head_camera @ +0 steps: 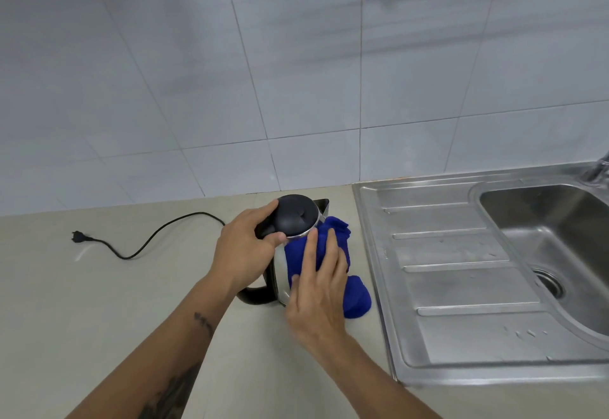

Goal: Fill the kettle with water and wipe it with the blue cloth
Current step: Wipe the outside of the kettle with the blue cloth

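Plug and cord (145,240): lying loose on the worktop (99,303) to your far left, unplugged and well apart from your hands.

Progress: you look to be in the wiping half of the task. The lid is down on the kettle (296,220) and it stands on the worktop just left of the sink, so I judge the filling is behind you, though you cannot see any water inside it from here. What is left, as far as this shows, is to work the cloth round the rest of the steel body.

Left hand (245,247): your fingers are curled over the top of the handle and the edge of the black lid, thumb near the rim, steadying the kettle upright.

Kettle position: near the back wall, its spout pointing toward the wall and its black handle toward you.

Right hand (318,286): your fingers are straight and spread flat, pressing the blue cloth (342,247) against the kettle's right side. You are pushing it rather than gripping it.

Blue cloth: bunched between your palm and the steel, with a fold hanging down to the worktop beside the base.

Sink (461,270): to your right, with a few drops on the draining board.
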`<control>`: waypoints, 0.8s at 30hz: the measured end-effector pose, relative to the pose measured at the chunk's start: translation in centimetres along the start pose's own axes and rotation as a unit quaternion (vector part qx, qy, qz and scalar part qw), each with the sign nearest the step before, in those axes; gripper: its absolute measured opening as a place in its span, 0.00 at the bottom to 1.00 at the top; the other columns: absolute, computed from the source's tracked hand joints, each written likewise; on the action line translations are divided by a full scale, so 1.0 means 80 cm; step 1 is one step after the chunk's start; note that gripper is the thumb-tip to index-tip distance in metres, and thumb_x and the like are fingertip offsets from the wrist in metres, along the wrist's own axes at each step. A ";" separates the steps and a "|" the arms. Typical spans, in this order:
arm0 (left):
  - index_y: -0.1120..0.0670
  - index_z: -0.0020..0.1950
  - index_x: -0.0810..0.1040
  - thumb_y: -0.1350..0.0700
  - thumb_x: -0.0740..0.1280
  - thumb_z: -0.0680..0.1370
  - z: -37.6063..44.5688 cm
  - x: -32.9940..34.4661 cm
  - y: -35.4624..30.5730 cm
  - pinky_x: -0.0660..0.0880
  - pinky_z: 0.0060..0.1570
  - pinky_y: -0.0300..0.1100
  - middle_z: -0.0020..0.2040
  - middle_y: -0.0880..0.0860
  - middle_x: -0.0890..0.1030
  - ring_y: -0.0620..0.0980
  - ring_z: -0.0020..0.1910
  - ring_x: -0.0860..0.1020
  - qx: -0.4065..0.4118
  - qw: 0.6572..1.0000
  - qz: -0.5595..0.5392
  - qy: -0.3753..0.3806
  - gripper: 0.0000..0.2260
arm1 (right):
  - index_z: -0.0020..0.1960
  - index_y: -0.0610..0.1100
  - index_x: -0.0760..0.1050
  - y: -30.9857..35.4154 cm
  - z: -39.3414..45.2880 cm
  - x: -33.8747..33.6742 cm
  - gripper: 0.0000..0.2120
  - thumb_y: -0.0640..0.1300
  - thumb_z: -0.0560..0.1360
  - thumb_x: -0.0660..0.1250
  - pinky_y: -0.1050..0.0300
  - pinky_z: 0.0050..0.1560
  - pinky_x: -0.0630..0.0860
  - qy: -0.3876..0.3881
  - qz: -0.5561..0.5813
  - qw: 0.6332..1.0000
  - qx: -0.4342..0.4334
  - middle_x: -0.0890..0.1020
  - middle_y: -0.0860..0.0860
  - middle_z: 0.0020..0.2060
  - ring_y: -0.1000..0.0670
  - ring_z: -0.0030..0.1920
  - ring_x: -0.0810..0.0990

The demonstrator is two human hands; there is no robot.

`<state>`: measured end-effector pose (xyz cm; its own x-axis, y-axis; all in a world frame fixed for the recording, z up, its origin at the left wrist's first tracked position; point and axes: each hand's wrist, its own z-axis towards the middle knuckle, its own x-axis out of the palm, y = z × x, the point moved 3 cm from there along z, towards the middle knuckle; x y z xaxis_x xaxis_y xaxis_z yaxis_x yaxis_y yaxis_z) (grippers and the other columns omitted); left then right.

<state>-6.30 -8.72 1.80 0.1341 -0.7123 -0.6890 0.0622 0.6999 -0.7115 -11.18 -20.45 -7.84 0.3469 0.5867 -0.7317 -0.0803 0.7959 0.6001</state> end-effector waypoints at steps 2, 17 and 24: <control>0.44 0.73 0.74 0.60 0.72 0.75 0.002 -0.004 0.003 0.69 0.67 0.42 0.64 0.45 0.78 0.46 0.65 0.74 0.001 1.000 0.005 0.011 0.27 | 0.81 0.44 0.44 0.000 0.012 -0.006 0.40 0.47 0.74 0.59 0.40 0.71 0.66 0.003 -0.014 1.000 -0.018 0.53 0.40 0.79 0.36 0.74 0.61; 0.43 0.74 0.71 0.50 0.72 0.73 0.000 -0.004 -0.007 0.69 0.57 0.42 0.59 0.49 0.78 0.52 0.62 0.76 -0.012 0.992 0.121 -0.038 0.29 | 0.80 0.58 0.40 -0.026 0.031 0.014 0.33 0.41 0.82 0.52 0.54 0.74 0.51 0.109 0.359 0.904 0.206 0.44 0.54 0.81 0.50 0.80 0.47; 0.44 0.75 0.70 0.49 0.72 0.74 -0.002 -0.005 -0.006 0.67 0.55 0.40 0.59 0.49 0.77 0.52 0.61 0.76 -0.012 0.992 0.123 -0.021 0.30 | 0.80 0.49 0.33 -0.017 0.000 0.033 0.51 0.35 0.72 0.66 0.47 0.79 0.50 0.101 0.204 0.965 0.133 0.35 0.49 0.79 0.45 0.80 0.41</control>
<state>-6.52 -8.77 2.38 0.1840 -0.5173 -0.8358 -0.0014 0.8502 -0.5265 -10.15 -19.94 -10.60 0.1468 0.8810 -0.4498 0.0805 0.4425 0.8931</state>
